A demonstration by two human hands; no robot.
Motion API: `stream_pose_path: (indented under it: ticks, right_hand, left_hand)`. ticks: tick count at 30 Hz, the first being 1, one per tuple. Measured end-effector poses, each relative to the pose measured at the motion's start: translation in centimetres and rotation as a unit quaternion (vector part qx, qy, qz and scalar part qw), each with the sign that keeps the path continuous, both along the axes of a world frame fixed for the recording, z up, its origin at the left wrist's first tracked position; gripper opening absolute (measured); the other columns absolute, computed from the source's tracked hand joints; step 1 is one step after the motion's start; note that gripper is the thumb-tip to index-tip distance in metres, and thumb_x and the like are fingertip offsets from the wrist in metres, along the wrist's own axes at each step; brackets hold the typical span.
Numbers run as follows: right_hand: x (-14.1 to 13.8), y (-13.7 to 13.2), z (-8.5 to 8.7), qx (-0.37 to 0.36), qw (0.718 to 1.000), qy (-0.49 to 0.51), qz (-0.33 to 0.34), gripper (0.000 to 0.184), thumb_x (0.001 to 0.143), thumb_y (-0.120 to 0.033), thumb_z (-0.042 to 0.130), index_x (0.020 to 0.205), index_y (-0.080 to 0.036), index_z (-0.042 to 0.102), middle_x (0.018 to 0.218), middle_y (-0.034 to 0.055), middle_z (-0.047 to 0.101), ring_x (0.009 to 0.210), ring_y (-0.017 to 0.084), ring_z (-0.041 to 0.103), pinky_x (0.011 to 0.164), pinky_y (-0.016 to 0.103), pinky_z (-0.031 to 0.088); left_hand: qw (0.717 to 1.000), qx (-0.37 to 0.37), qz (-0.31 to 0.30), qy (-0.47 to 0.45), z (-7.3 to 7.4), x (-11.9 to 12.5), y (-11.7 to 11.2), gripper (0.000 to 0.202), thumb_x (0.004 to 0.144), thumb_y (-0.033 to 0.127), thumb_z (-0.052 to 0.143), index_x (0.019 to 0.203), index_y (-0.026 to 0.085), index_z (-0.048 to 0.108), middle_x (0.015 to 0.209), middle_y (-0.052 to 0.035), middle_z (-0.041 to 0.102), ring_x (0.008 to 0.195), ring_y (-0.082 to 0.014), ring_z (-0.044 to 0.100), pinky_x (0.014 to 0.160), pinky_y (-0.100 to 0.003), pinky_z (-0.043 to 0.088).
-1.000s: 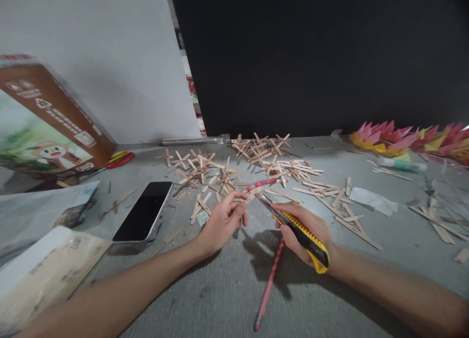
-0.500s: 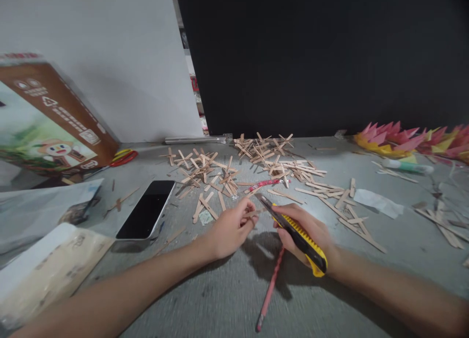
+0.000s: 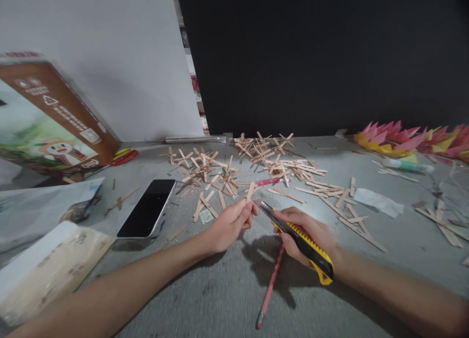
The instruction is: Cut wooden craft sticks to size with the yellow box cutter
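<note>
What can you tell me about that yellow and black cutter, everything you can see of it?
The cutter has a long, slim, plastic-looking body, black along the middle, with a ridged yellow strip and a yellow back end. Its front is grey and looks metallic; the blade's exact length is hard to make out. The right hand grips it at a slant, front end pointing forward and left, close to the left hand and its wooden stick. Whether it touches either is unclear.
</note>
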State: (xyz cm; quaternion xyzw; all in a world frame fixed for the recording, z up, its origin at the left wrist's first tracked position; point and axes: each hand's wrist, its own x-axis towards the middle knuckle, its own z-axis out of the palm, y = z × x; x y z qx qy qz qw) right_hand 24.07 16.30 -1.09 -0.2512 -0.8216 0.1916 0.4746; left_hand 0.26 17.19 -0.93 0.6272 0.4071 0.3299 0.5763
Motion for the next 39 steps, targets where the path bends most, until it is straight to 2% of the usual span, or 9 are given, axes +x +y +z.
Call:
stream_pose_path:
  ticks: [6, 11, 18, 23, 28, 32, 36, 39]
  right_hand:
    - [0.0, 0.0, -0.7, -0.029, 0.999, -0.004, 0.020, 0.053, 0.092, -0.018, 0.064, 0.142, -0.034, 0.055, 0.108, 0.0073, 0.076, 0.094, 0.027, 0.075, 0.075, 0.040, 0.062]
    - [0.0, 0.1, -0.7, -0.037, 0.999, -0.009, 0.023, 0.057, 0.091, -0.018, 0.066, 0.144, -0.037, 0.055, 0.108, 0.0052, 0.075, 0.092, 0.026, 0.075, 0.076, 0.039, 0.062]
    - [0.1, 0.2, -1.0, -0.041, 0.999, -0.015, 0.017, 0.056, 0.092, -0.021, 0.066, 0.144, -0.037, 0.054, 0.110, 0.0058, 0.075, 0.090, 0.026, 0.075, 0.073, 0.039, 0.062]
    - [-0.2, -0.1, -1.6, -0.051, 0.999, -0.012, -0.001, 0.055, 0.090, -0.020, 0.068, 0.141, -0.037, 0.056, 0.107, 0.0046, 0.076, 0.082, 0.025, 0.076, 0.073, 0.038, 0.062]
    - [-0.4, -0.6, -1.7, -0.135, 0.991, 0.000, -0.020, 0.038, 0.091, -0.025, 0.067, 0.129, -0.030, 0.060, 0.093, 0.0032, 0.075, 0.070, 0.022, 0.074, 0.065, 0.035, 0.062]
    - [-0.6, -0.9, -1.0, -0.202, 0.979, 0.024, -0.012, 0.029, 0.094, -0.029, 0.065, 0.122, -0.022, 0.061, 0.088, 0.0042, 0.076, 0.068, 0.021, 0.075, 0.062, 0.032, 0.062]
    - [-0.8, -1.0, -0.8, -0.163, 0.986, 0.021, -0.021, 0.029, 0.094, -0.028, 0.066, 0.123, -0.027, 0.061, 0.091, 0.0029, 0.075, 0.069, 0.021, 0.074, 0.062, 0.033, 0.061]
    - [-0.8, -1.1, -1.2, -0.125, 0.992, -0.004, -0.018, 0.037, 0.094, -0.025, 0.065, 0.130, -0.033, 0.056, 0.094, 0.0020, 0.074, 0.068, 0.021, 0.072, 0.062, 0.035, 0.060]
  left_hand:
    - [1.000, -0.001, -0.005, -0.016, 0.1, 0.1, -0.2, 0.043, 0.106, 0.058, 0.037, 0.095, 0.018, 0.051, 0.076, 0.0037, 0.044, 0.065, -0.0116, 0.039, 0.062, -0.024, 0.035]
    - [1.000, 0.018, -0.006, 0.000, 0.0, 0.1, -0.1, 0.040, 0.108, 0.054, 0.034, 0.092, 0.019, 0.047, 0.074, 0.0048, 0.041, 0.063, -0.0113, 0.037, 0.062, -0.025, 0.035]
    - [0.996, 0.059, -0.007, 0.067, 0.3, 0.1, -0.1, 0.037, 0.109, 0.048, 0.030, 0.090, 0.020, 0.045, 0.075, 0.0036, 0.045, 0.066, -0.0123, 0.042, 0.066, -0.026, 0.039]
    - [0.990, 0.079, -0.009, 0.117, -0.4, 0.0, 0.0, 0.038, 0.110, 0.048, 0.027, 0.089, 0.021, 0.045, 0.077, 0.0020, 0.049, 0.070, -0.0143, 0.049, 0.069, -0.028, 0.042]
    - [0.974, 0.133, -0.004, 0.184, -0.6, -0.1, 0.0, 0.040, 0.110, 0.046, 0.022, 0.089, 0.022, 0.045, 0.074, 0.0021, 0.051, 0.068, -0.0147, 0.050, 0.070, -0.029, 0.041]
    - [0.969, 0.146, -0.006, 0.197, -0.2, -0.1, -0.1, 0.040, 0.110, 0.046, 0.021, 0.089, 0.022, 0.045, 0.072, 0.0027, 0.050, 0.067, -0.0150, 0.050, 0.069, -0.029, 0.041]
    - [0.973, 0.134, -0.003, 0.188, -0.2, 0.0, -0.1, 0.042, 0.109, 0.049, 0.021, 0.090, 0.022, 0.046, 0.072, 0.0023, 0.051, 0.067, -0.0157, 0.050, 0.068, -0.029, 0.041]
    - [0.974, 0.131, 0.006, 0.186, -0.4, 0.1, -0.1, 0.041, 0.109, 0.049, 0.023, 0.087, 0.022, 0.045, 0.071, 0.0017, 0.052, 0.066, -0.0159, 0.050, 0.067, -0.029, 0.040]
